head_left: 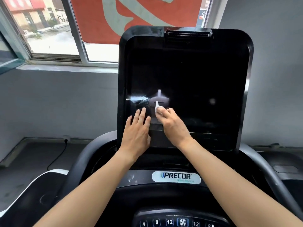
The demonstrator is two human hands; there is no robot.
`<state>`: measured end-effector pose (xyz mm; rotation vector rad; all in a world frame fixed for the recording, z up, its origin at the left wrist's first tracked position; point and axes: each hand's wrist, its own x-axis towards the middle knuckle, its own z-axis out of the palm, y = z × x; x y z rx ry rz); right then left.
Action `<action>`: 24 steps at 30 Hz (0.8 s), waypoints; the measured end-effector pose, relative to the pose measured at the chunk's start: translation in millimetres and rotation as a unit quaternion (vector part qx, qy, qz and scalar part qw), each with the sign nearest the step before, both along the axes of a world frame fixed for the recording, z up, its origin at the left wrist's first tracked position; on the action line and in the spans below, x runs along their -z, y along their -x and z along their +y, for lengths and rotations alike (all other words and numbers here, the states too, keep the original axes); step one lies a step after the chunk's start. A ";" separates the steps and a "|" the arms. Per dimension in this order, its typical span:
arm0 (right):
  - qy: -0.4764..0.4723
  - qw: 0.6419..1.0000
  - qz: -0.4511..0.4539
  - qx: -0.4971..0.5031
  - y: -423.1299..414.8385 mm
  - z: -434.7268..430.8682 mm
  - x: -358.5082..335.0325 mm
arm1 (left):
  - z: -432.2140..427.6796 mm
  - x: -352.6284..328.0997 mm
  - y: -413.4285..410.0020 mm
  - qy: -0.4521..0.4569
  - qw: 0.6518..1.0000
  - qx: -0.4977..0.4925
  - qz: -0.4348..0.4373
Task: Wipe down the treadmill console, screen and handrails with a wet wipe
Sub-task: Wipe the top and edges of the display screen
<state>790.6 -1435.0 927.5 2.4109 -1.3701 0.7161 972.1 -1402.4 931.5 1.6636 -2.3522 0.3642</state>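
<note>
Dark screen (188,79): right hand (173,125) pinches wipe (157,108), left hand (136,128) beside.

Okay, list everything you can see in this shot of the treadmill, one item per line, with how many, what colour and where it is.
screen: one, black, centre, upright, with smears at its lower left
wet wipe: one, white, against the lower left of the screen
console: one, black, bottom centre, with numbered buttons
logo badge: one, silver, below the screen
handrails: two, dark grey, curving down on either side of the console
window: one, pale frame, upper left
banner: one, red, behind the glass at top centre
cable: one, black, on the floor at left
left hand: flat on the screen's lower left
right hand: holds the wet wipe
</note>
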 end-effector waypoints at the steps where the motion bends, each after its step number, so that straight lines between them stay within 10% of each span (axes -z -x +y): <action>1: 0.012 1.000 -0.006 0.008 3.1 -3.4 -4.3 | -0.5 -0.2 -1.9 0.000 1.000 0.004 0.002; 7: 0.065 0.965 -0.202 0.154 -7.8 -23.5 -20.8 | 2.9 2.9 -20.5 0.005 0.999 -0.030 0.012; 17: 0.014 0.993 0.048 -0.105 -60.2 -19.3 -5.8 | 9.8 13.4 -60.1 -0.032 0.992 -0.075 0.095; 24: 0.047 0.987 -0.151 0.026 -84.6 -52.6 -36.3 | 15.9 7.2 -70.4 -0.065 0.987 -0.023 0.147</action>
